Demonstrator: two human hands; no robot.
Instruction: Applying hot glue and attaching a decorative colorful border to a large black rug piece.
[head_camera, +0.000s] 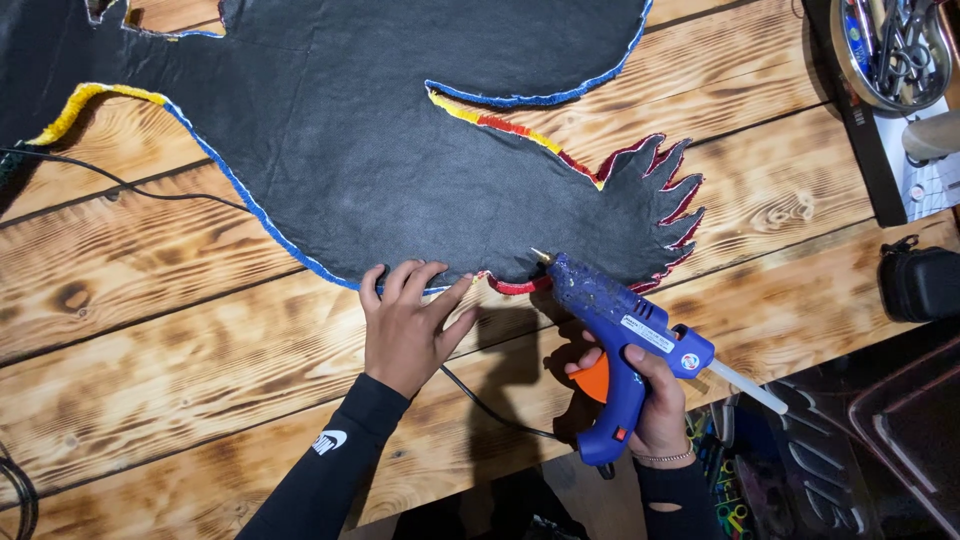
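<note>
The left hand (405, 325) lies flat with its grip released, fingers spread on the bottom edge of a big black cloth (400, 150) that covers the wooden surface (160, 320) from 9 to 1 o'clock. At 4 o'clock from it, the right hand (655, 400) is grasping a blue glue gun (620, 335). The gun's tip points toward 10 o'clock and sits right at the cloth's red trim (520, 286).

Black fabric cutout (400, 170) — flat on the wood before you, edged in blue, yellow and red trim. Blue glue gun (620, 340) — near right, nozzle at the cutout's near edge, orange trigger.
</note>
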